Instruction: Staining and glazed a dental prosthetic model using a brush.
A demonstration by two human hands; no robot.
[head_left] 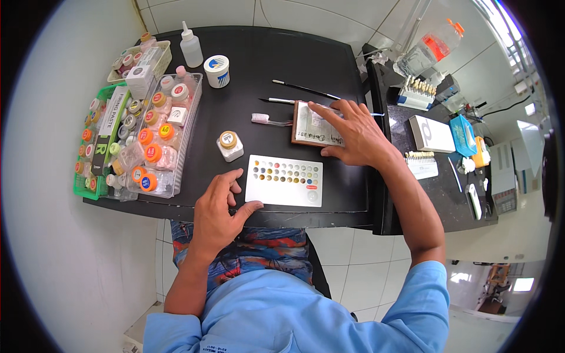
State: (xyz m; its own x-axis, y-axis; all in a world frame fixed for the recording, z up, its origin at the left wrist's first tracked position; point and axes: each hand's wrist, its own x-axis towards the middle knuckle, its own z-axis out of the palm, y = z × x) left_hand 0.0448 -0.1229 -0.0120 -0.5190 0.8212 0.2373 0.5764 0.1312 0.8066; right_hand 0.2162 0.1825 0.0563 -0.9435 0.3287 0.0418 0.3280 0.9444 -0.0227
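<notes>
My right hand (350, 129) spans the wood-framed pale slab (309, 126), fingertips on its top and thumb at its near edge. Two thin brushes (273, 99) and a pink-handled toothbrush (262, 117) lie beside the slab. My left hand (218, 209) is at the desk's front edge, fingers loosely curved and apart, thumb near the left corner of a white palette (283, 197) with rows of small coloured wells. A small jar with a gold lid (230, 147) stands between the palette and the toothbrush.
Crates of small jars (159, 117) fill the left, with a squeeze bottle (191, 50) and white tub (216, 72) behind. The right counter holds shade guides (415, 97), a white box (431, 134), blue case (464, 135) and large bottle (424, 53). A wall bounds the desk's back (312, 17).
</notes>
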